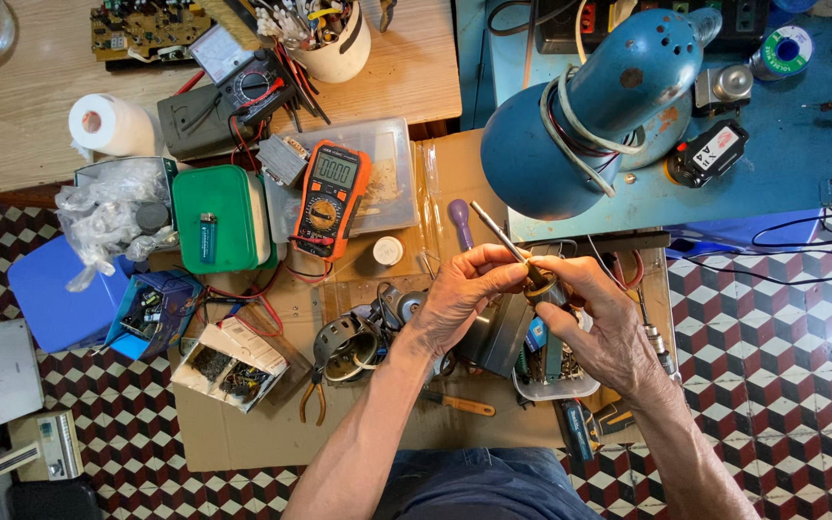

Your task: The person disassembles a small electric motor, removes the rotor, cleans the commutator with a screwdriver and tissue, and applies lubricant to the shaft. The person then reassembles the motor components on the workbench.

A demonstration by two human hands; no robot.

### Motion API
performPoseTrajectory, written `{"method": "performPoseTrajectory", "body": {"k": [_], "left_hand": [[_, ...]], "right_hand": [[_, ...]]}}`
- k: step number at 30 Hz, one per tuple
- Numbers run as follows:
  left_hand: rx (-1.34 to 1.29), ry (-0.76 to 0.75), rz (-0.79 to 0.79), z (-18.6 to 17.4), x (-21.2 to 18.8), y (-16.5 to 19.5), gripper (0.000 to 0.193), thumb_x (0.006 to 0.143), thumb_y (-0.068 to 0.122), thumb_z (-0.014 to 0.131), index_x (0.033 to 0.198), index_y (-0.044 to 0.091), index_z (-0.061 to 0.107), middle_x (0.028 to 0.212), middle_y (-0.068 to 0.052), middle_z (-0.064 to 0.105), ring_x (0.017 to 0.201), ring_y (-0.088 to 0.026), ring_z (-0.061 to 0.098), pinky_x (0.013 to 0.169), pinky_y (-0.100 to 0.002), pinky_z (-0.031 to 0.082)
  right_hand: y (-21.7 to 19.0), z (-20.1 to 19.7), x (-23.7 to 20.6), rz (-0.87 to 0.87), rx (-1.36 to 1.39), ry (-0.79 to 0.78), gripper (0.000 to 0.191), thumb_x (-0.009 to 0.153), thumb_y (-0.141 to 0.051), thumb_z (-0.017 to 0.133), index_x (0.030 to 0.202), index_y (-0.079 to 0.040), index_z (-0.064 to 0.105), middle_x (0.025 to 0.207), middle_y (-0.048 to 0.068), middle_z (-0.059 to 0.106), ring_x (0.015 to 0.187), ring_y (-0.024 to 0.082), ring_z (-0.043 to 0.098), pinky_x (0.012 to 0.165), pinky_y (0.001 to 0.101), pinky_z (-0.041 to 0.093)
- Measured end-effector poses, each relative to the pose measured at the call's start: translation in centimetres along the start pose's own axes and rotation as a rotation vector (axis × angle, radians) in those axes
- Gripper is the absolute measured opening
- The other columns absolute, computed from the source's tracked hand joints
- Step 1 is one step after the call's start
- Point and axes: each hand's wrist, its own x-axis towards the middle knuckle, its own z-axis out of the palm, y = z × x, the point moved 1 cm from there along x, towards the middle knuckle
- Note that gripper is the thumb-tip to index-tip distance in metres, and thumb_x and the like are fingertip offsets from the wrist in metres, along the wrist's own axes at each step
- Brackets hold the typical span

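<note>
Two hands meet just below the blue desk lamp (589,116): the left hand (459,294) and the right hand (599,318) both pinch a small motor rotor (538,279), whose steel shaft (495,229) points up toward the lamp's shade. Left of the lamp lies an orange multimeter (331,197), then a green box (219,220). Below the lamp, under the hands, pliers (313,395) rest on cardboard (243,433).

A small brass-coloured motor part (538,279) with a slanting steel shaft (495,229), held above the cardboard.
</note>
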Motion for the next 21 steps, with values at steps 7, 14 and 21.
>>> {"method": "performPoseTrajectory", "body": {"k": [7, 14, 21], "left_hand": [[0.006, 0.002, 0.0, 0.04, 0.02, 0.15, 0.027, 0.099, 0.014, 0.073, 0.122, 0.001, 0.069, 0.11, -0.009, 0.074, 0.103, -0.014, 0.07, 0.097, -0.031, 0.056], [0.01, 0.006, 0.002, 0.01, 0.08, 0.21, 0.027, 0.098, 0.014, 0.073, 0.122, 0.001, 0.069, 0.11, -0.009, 0.074, 0.103, -0.014, 0.07, 0.097, -0.031, 0.056], [0.022, 0.009, -0.002, -0.16, 0.07, -0.09, 0.028, 0.098, 0.016, 0.073, 0.121, 0.001, 0.07, 0.109, -0.008, 0.074, 0.103, -0.014, 0.069, 0.097, -0.031, 0.056]], "right_hand": [[0.24, 0.03, 0.04, 0.017, -0.01, 0.006, 0.052, 0.089, -0.013, 0.068, 0.141, -0.013, 0.058, 0.113, 0.006, 0.062, 0.096, 0.016, 0.06, 0.087, 0.0307, 0.052], [0.18, 0.06, 0.16, -0.012, -0.009, 0.003, 0.053, 0.09, -0.014, 0.067, 0.142, -0.013, 0.056, 0.114, 0.006, 0.061, 0.099, 0.016, 0.06, 0.089, 0.0314, 0.052], [0.16, -0.14, 0.28, -0.018, -0.042, -0.014, 0.052, 0.09, -0.014, 0.067, 0.141, -0.012, 0.057, 0.113, 0.006, 0.063, 0.099, 0.016, 0.062, 0.088, 0.0323, 0.053]]}}
